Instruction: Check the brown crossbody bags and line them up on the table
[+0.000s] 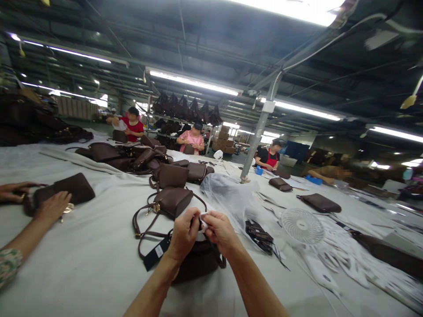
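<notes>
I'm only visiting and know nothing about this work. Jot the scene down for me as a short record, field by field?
Surface: white-covered table
Left hand: pinched at a small white piece
Right hand: pinching the same piece
Below the hands: dark bag
Left of the hands: black tag
Right of the hands: clear plastic, white fan
Far left: co-worker's hand on a brown bag
Unclear: what the white piece is
</notes>
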